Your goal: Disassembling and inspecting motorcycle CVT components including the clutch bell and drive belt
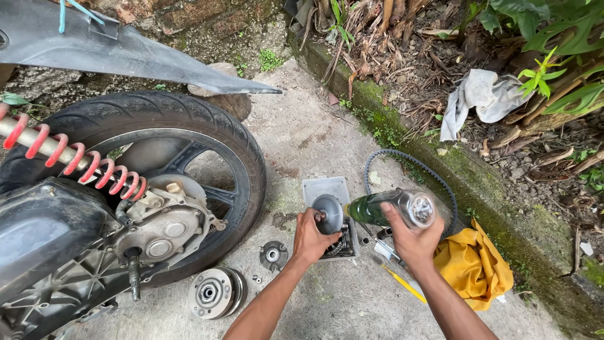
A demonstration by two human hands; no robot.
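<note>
On the concrete ground (pixel 327 126) beside a motorcycle, the person works over a shallow grey tray (pixel 326 189) lying near the middle of the scene. The left hand (pixel 309 236) is closed around the lower edge of a dark, cone-shaped metal pulley half (pixel 328 213), fingers curled under it and thumb on its face, holding it tilted just above the tray. The right hand (pixel 412 238) grips a green glass bottle (pixel 387 209) laid almost sideways, fingers wrapped over its body, with the narrow end pointing left at the pulley half and the clear bottom to the right. Bottle tip and pulley half are just beside each other; whether they touch cannot be told.

Behind the bottle, a black toothed drive belt (pixel 412 165) loops on the ground, reaching toward the mossy kerb (pixel 484 189). A yellow cloth (pixel 473 264) lies crumpled to the right of the right wrist, and a yellow-handled tool (pixel 402 283) lies beneath the forearm. Near the left forearm sit a round clutch assembly (pixel 214 293) and a small grey hub (pixel 274 254). At left stands the rear wheel (pixel 189 126) with its open engine case (pixel 163 226) and a red coil shock spring (pixel 82 160). A grey rag (pixel 484 94) lies among dry leaves at far right.
</note>
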